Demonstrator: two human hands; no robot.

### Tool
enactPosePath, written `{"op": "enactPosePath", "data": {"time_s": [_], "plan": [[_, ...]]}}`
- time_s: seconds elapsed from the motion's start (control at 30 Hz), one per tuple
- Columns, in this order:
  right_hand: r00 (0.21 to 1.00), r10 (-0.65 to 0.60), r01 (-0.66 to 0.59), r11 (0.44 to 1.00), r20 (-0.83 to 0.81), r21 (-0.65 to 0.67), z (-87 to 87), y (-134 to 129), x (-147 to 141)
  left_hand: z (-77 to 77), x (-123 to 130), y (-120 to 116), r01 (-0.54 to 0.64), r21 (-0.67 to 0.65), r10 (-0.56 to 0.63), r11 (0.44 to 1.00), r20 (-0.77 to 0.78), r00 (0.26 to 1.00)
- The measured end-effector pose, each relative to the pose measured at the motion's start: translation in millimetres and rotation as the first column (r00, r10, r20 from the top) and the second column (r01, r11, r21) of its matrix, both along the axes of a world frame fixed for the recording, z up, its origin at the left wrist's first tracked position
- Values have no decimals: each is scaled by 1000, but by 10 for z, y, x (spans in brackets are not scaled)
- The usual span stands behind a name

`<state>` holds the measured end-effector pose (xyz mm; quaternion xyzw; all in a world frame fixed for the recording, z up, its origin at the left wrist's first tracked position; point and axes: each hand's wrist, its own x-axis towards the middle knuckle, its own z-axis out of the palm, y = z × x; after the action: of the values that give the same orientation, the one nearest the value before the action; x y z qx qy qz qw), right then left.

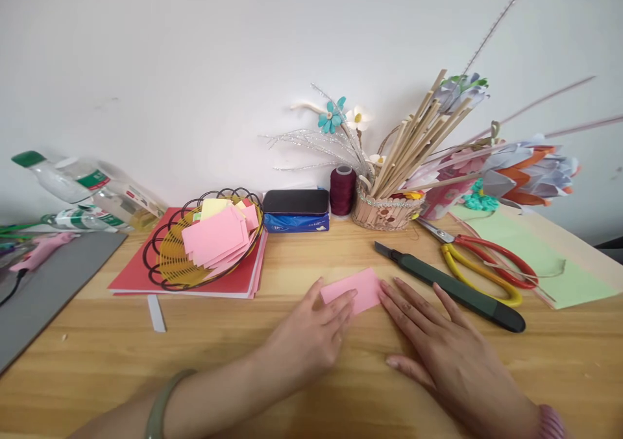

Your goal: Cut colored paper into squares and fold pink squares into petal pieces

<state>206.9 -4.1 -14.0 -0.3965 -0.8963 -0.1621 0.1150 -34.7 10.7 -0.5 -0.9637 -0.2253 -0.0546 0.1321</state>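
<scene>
Head | wooden tabletop [204, 329] | pale wall [204, 69] | left hand [311, 332] on pink paper [365, 290]

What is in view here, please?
Card: 1, pink, centre
Slips: several, mostly pink, in basket
Basket: 1, yellow-black, left
Sheets: several, red-topped, under basket
Strip: 1, white, left
Phone: 1, black, back
Packet: 1, blue, back
Spool: 1, maroon, back
Pot: 1, tan, back
Sticks: many, beige, back
Flowers: several, multicoloured, back
Knife: 1, green, right
Scissors: 1, red-yellow, right
Papers: stacked, green, right
Bottles: several, clear, left
Glue gun: 1, pink, left
Board: 1, grey, left
Table: 1, brown, beneath
Left hand: 1, on card
Right hand: 1, beside card
</scene>
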Motion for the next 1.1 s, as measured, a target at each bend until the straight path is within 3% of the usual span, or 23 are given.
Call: {"op": "enactPosePath", "data": {"time_s": [0.2,0.37,0.43,0.53,0.63,0.73,0.8,0.87,1.0,1.1], "plan": [[1000,-13,13,998,-7,-59,-38,20,50,-72,-294,-106,-74,-44,76,996,33,997],[997,-44,41,998,-65,-48,-10,0,1,-106,-314,-129,-80,-82,83,993,33,996],[998,10,-12,1000,-56,-25,22,-53,-111,-89,-290,-138,-79,-76,82,994,38,996],[974,226,-225,969,-4,-101,47,-137,-309,-42,-275,-154,-76,-77,78,994,27,997],[968,251,-252,959,-24,-126,34,-147,-366,-9,-290,-161,-78,-94,78,992,-3,997],[984,180,-180,979,-13,-100,9,-77,-208,-11,-318,-150,-86,-105,83,991,-26,996],[999,47,-47,999,-25,-20,-1,-25,-51,-31,-334,-141,-88,-108,86,990,-30,996],[1000,-8,8,1000,13,-17,-2,7,73,-59,-340,-143,-85,-100,84,991,-18,996],[1000,18,-18,999,0,32,58,28,135,-108,-312,-189,-130,-12,130,991,77,988],[996,-54,60,995,-75,85,153,68,125,-100,-296,-193,-208,6,204,978,163,965]]}}
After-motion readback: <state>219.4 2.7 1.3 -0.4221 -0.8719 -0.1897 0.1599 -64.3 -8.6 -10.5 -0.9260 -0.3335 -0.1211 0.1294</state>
